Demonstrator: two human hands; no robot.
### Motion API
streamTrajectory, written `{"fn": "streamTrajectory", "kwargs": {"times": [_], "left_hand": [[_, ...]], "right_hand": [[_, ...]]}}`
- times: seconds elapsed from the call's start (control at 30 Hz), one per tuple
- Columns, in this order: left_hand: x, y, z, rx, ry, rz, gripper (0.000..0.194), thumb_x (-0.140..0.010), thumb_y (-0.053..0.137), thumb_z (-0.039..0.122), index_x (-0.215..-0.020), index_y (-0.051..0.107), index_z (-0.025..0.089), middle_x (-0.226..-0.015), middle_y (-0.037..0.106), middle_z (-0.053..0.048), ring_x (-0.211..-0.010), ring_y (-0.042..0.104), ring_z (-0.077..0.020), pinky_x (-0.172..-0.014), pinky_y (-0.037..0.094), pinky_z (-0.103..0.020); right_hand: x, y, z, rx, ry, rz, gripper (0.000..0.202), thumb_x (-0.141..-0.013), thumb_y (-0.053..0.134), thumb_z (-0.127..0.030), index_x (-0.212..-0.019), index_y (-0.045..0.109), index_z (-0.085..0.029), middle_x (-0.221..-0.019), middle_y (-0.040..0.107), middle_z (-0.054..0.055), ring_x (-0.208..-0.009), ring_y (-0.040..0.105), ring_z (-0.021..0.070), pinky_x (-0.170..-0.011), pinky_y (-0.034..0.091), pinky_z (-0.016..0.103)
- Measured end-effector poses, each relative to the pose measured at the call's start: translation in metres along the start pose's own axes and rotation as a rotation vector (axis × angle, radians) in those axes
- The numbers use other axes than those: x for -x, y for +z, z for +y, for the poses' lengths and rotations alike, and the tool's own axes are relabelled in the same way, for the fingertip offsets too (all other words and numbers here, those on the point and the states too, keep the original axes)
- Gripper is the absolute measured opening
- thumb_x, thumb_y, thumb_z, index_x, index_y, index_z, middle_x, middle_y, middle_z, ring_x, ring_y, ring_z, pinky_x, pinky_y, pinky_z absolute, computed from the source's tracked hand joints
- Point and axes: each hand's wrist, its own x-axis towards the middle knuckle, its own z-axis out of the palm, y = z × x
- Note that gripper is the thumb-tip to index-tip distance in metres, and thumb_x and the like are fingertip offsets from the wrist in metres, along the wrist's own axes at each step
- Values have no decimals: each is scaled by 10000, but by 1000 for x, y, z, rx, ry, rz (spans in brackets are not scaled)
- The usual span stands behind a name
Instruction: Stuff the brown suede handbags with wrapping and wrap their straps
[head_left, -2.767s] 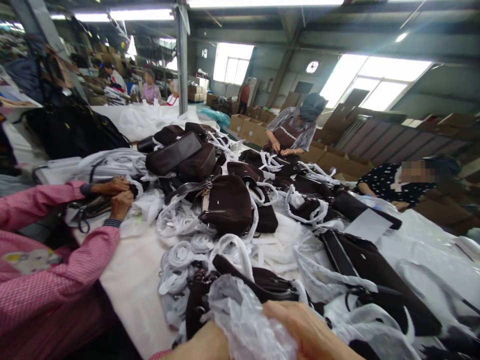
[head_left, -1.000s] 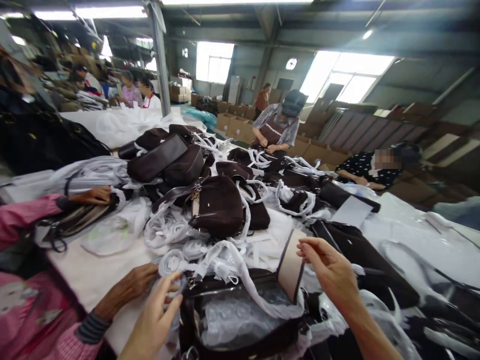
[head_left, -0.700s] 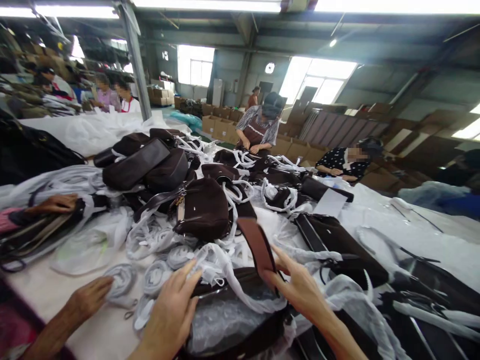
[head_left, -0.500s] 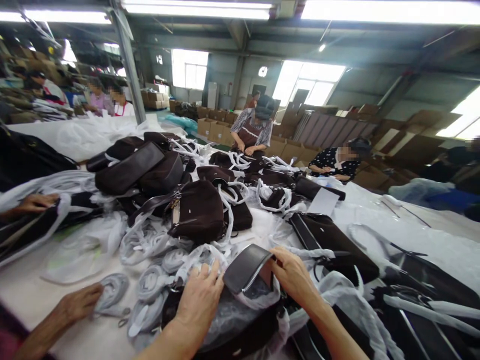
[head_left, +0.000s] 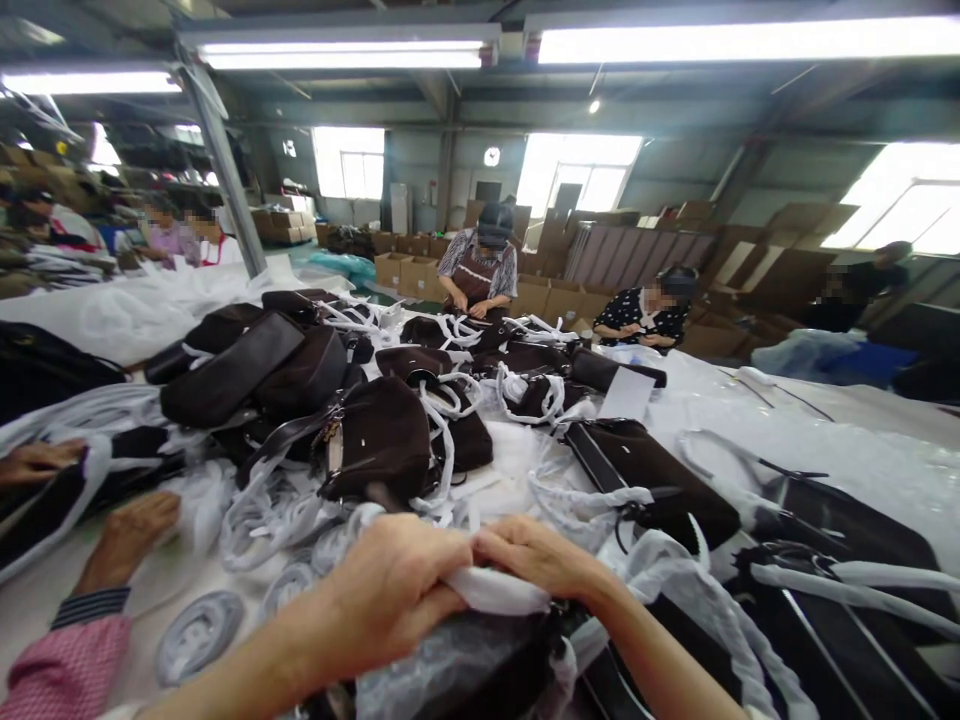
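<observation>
In front of me lies a dark brown handbag (head_left: 517,665) with clear plastic (head_left: 420,665) at its opening. A white-wrapped handle (head_left: 499,592) crosses above that opening. My left hand (head_left: 401,575) is closed, thumb and fingers around the handle's left end. Beside it my right hand (head_left: 536,555) has its fingers bent over the same handle, almost touching my left fingertips. The hands hide part of the handle and the bag's mouth. The dark zipped pouch seen earlier does not show now.
Dark bags (head_left: 382,435) with white-wrapped straps are heaped ahead, with another bag (head_left: 652,470) to the right. A coiled grey strap (head_left: 199,637) lies left, near a co-worker's hand (head_left: 139,525). Another hand (head_left: 41,460) works at far left. Two people stand across the table.
My left hand has moved right and closed on the wrapped handle; my right hand has shifted left to meet it. The zipped pouch has gone from sight. The co-worker's hand has left the coil.
</observation>
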Motion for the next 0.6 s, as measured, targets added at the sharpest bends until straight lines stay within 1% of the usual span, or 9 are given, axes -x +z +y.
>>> {"fn": "streamTrajectory", "kwargs": {"times": [0.1, 0.17, 0.23, 0.27, 0.37, 0.4, 0.47, 0.53, 0.6], "left_hand": [[-25, -42, -10, 42, 15, 182, 174, -975, 581, 305, -863, 674, 209, -772, 685, -8, -680, 614, -165, -635, 395, -259], [-45, -54, -35, -133, -13, 280, 211, -1002, 541, 338, -965, 696, 201, -881, 699, -34, -800, 641, -189, -740, 449, -276], [-61, -55, -70, -334, -137, 329, 233, -1016, 508, 314, -1092, 692, 193, -1005, 700, -79, -962, 640, -241, -900, 468, -354], [-66, -52, -87, -383, -205, 342, 252, -1011, 489, 258, -1153, 680, 174, -1069, 692, -125, -1051, 621, -289, -977, 447, -437], [-67, -30, -120, -406, -341, 335, 466, -899, 439, 33, -1344, 574, 71, -1328, 564, -291, -1273, 500, -435, -1054, 325, -674], [-64, -20, -121, -387, -352, 301, 520, -860, 443, 1, -1367, 549, 49, -1356, 536, -312, -1275, 502, -445, -1043, 340, -674], [-54, 4, -107, -317, -308, 181, 488, -841, 488, 15, -1311, 600, 82, -1279, 604, -250, -1160, 600, -379, -993, 450, -537], [-45, 30, -78, -197, -211, 23, 325, -876, 530, 83, -1138, 696, 180, -1097, 689, -117, -981, 675, -269, -877, 514, -358], [-39, 53, -44, -24, -166, -127, 240, -896, 525, 126, -987, 729, 216, -1006, 705, -75, -902, 689, -239, -806, 512, -308]], "right_hand": [[9, -19, -9, -140, -86, 20, 788, -987, 155, -692, -905, 766, -201, -877, 778, 54, -832, 713, 208, -777, 535, 311], [14, -31, -2, -215, -121, 174, 790, -961, 192, -758, -1241, 705, -226, -1266, 727, 98, -1185, 660, 266, -1023, 495, 406], [18, -38, 15, -156, -51, 364, 746, -930, 380, -742, -1464, 523, -241, -1523, 540, 111, -1366, 537, 290, -1145, 407, 471], [20, -38, 27, -86, 12, 430, 744, -908, 462, -698, -1483, 497, -226, -1545, 513, 123, -1376, 527, 297, -1166, 383, 486], [31, -27, 62, 51, 155, 454, 599, -851, 542, -562, -1290, 667, -173, -1351, 679, 152, -1273, 611, 322, -1174, 369, 514], [35, -20, 72, 46, 185, 442, 558, -844, 534, -544, -1225, 700, -172, -1301, 709, 153, -1257, 621, 328, -1171, 372, 522], [40, -6, 89, 16, 250, 447, 547, -845, 511, -556, -1189, 710, -180, -1319, 699, 152, -1288, 602, 326, -1163, 388, 512], [40, 7, 102, -23, 317, 462, 566, -856, 479, -598, -1194, 693, -196, -1337, 687, 137, -1301, 593, 301, -1109, 453, 464], [36, 13, 112, -73, 378, 451, 563, -884, 410, -633, -1124, 695, -211, -1165, 748, 104, -1135, 685, 272, -898, 574, 400]]}}
